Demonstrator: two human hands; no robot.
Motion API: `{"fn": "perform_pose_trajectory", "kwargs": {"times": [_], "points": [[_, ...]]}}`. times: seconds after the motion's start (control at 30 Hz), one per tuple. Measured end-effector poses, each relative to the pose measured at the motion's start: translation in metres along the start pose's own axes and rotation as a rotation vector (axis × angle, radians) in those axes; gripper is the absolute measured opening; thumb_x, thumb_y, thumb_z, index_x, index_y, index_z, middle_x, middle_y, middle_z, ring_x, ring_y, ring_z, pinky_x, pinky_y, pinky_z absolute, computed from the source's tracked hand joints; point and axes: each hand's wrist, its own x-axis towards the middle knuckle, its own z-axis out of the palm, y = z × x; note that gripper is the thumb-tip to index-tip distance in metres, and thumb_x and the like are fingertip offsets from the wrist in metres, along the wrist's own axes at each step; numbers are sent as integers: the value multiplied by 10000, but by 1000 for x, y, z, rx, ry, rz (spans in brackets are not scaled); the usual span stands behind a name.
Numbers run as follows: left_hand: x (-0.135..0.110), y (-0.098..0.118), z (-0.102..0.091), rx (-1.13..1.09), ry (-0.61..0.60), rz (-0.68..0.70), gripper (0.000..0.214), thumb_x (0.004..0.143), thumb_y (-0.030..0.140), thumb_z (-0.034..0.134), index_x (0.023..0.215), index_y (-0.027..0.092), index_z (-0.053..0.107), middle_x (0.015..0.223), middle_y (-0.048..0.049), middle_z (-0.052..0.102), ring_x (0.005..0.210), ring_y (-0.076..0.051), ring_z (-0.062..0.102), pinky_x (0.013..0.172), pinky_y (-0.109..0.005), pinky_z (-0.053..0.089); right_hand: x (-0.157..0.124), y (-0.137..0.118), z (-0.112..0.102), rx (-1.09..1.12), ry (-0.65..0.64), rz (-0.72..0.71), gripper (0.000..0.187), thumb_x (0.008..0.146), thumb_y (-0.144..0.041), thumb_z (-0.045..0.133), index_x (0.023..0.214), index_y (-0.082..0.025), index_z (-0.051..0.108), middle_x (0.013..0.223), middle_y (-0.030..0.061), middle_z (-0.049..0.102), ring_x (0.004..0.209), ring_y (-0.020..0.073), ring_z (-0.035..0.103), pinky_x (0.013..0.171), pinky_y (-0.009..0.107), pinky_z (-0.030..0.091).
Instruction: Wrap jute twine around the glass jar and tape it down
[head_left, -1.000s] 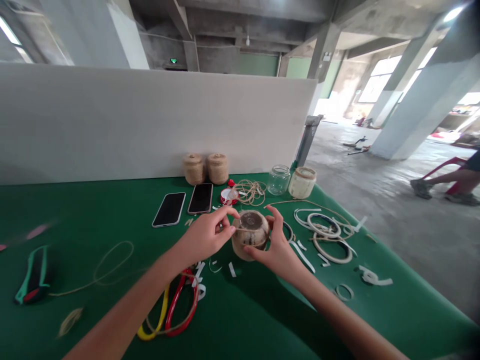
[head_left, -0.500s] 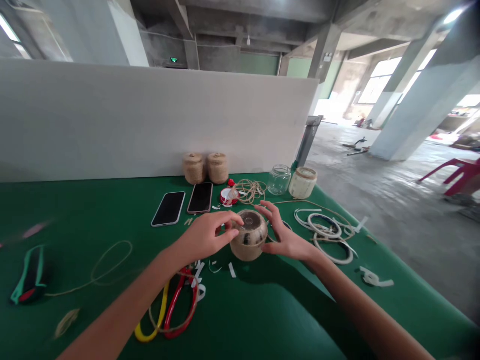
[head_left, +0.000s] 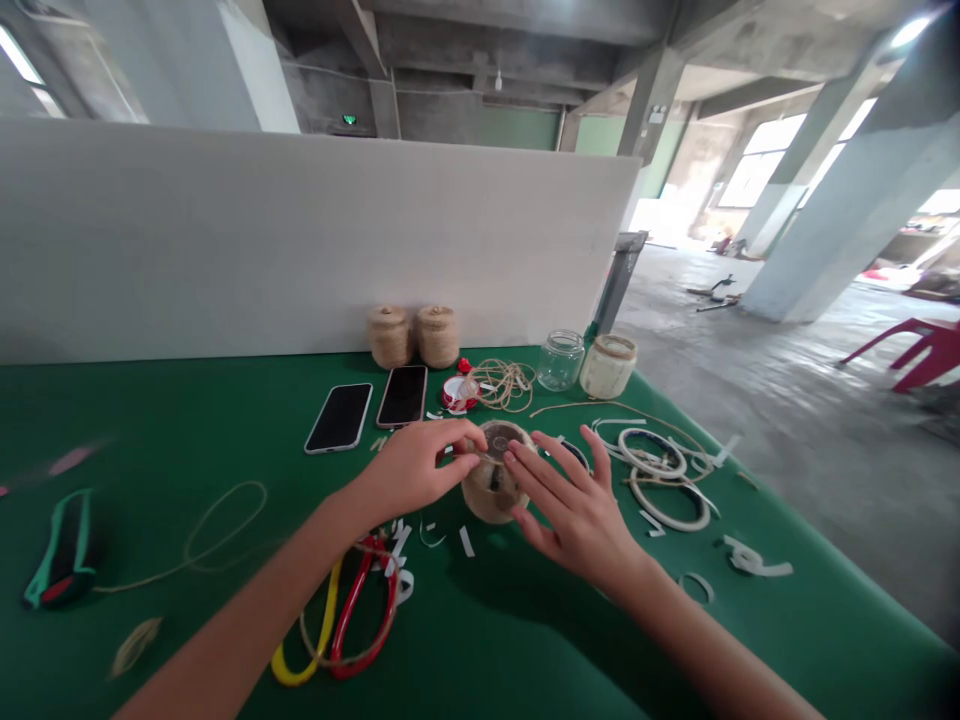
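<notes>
A glass jar (head_left: 491, 495) with a tan covering stands bottom up on the green table in front of me. My left hand (head_left: 424, 462) grips its upper left edge, thumb and forefinger pressed close to the base. What lies between those fingertips, apart from the jar, is too small to make out. My right hand (head_left: 566, 500) is open, fingers spread, with the fingertips at the jar's right upper side, hiding part of it. To the left of the jar, below my left forearm, lie scissors (head_left: 364, 610) with one red and one yellow handle, a loop of twine across them.
Behind the jar are two phones (head_left: 339, 418), a red tape roll (head_left: 457, 394), coiled twine (head_left: 504, 385), two twine spools (head_left: 390, 337), a clear jar (head_left: 560, 360) and a covered jar (head_left: 608, 368). Tape rings (head_left: 670, 500) lie right; a utility knife (head_left: 60, 550) lies left.
My right hand has opened from its grip on the jar's right side and moved over its front and top edge, fingers spread. My left hand keeps its place.
</notes>
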Motion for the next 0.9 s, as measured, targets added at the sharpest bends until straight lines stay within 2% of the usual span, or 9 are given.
{"fn": "perform_pose_trajectory", "kwargs": {"times": [0.13,0.3,0.4,0.47,0.57,0.63,0.73,0.83,0.9], "points": [[2,-1,0,0,6,-3,169,816,233,473,927,221,600,813,8,622,522,-78,475,493,-199,348,4,-1,3,-111,61,-45,380,844,-206,488,1224,-211,499,1197,21,613,1173,255,489,1085,566,60],[4,-3,0,1,-21,-20,162,830,275,480,934,225,595,796,18,607,520,-78,452,491,-203,324,5,-5,11,-239,239,-105,244,817,-189,549,1051,-207,616,1110,2,661,1146,223,507,1094,536,131],[5,-4,1,9,-19,-30,160,825,279,493,944,235,591,785,30,601,522,-77,441,503,-208,322,5,-6,10,-278,229,-117,253,819,-186,548,1062,-200,618,1147,17,637,1150,219,489,1093,525,149],[4,-4,1,8,-20,-33,163,821,277,500,949,236,592,774,34,599,526,-79,440,512,-211,324,6,-6,7,-231,205,-54,261,821,-193,543,1069,-222,618,1126,30,631,1113,220,501,1077,522,188],[4,-3,2,0,-20,-45,168,819,280,497,950,230,590,752,33,594,523,-82,432,509,-213,315,9,-6,0,-81,171,119,266,822,-229,540,1071,-280,618,1093,59,579,1057,229,505,1032,517,268],[4,-3,2,-7,-20,-51,177,823,290,489,954,223,588,755,25,595,517,-82,424,502,-212,308,9,-8,-1,17,148,237,342,831,-259,521,1170,-287,555,1126,85,510,1079,245,476,1020,526,281],[5,-4,2,-16,-26,-46,193,822,304,489,963,219,589,775,12,598,519,-83,428,502,-212,310,5,-14,6,162,131,447,653,809,-366,541,1383,-204,274,1232,148,398,1182,300,385,1006,541,303],[5,-4,2,-9,-25,-49,189,819,304,495,967,231,586,760,19,586,524,-85,434,507,-214,312,-1,-21,20,311,81,607,1043,669,-498,661,1426,-177,18,1321,182,305,1243,358,309,988,562,322],[4,-4,2,-2,-22,-52,190,819,299,498,984,244,573,743,31,573,527,-87,437,509,-215,312,-3,-24,30,401,29,657,1128,609,-490,707,1418,-202,-25,1317,174,310,1225,359,343,980,552,337]]}}
